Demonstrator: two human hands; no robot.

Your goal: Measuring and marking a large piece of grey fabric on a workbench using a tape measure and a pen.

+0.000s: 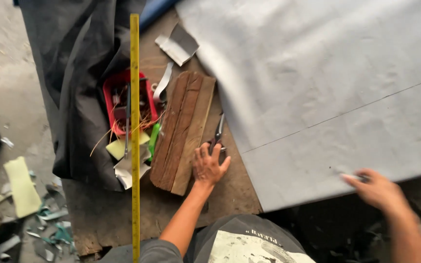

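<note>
My left hand point(209, 165) lies fingers-spread on the worn wooden table point(123, 214), its fingertips at the handles of a pair of scissors point(218, 132) that lie beside a brown wooden block point(183, 127). Whether the fingers grip the scissors I cannot tell. My right hand point(377, 189) is blurred at the near edge of a large grey sheet point(327, 87) and pinches a small pale marking stick point(354, 178). A thin dark line runs across the sheet from its left edge up to the right.
A long yellow ruler point(135, 136) lies across the table's left part. Under it sit a red basket point(122, 100) of small tools, yellow foam and paper scraps. Black cloth point(74, 73) hangs off the left edge. Offcuts litter the floor point(20, 185).
</note>
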